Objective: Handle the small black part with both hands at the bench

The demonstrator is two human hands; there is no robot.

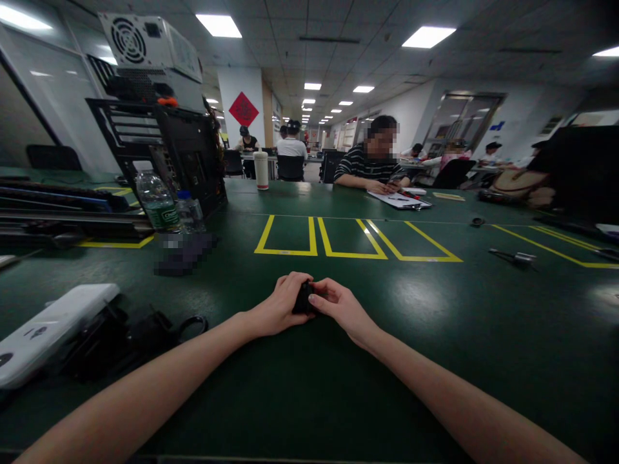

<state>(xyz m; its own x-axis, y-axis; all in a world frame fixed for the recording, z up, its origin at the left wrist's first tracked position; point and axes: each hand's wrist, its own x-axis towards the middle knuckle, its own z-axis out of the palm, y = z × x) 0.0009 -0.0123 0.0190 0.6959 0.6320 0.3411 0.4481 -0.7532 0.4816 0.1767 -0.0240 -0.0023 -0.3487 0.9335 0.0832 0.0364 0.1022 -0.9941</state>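
A small black object (pixel 304 299) is between my two hands, low over the green table (pixel 271 399); its kind I cannot make out. My left hand (pixel 282 304) wraps round its left side, the fingers over its top. From the right, my right hand (pixel 342 308) pinches its edge between thumb and fingers. Much of the object is hidden by the fingers. Beyond the hands, yellow tape outlines (pixel 285 252) mark the table top.
On the left lie a white device (pixel 58 328), a black ring (pixel 192 327) and dark, blurred parts. Behind them stand water bottles (pixel 157 200) and a black computer case (pixel 188 154). A white cup (pixel 261 171), a clipboard (pixel 399 199) and a seated person (pixel 367 158) are across the table.
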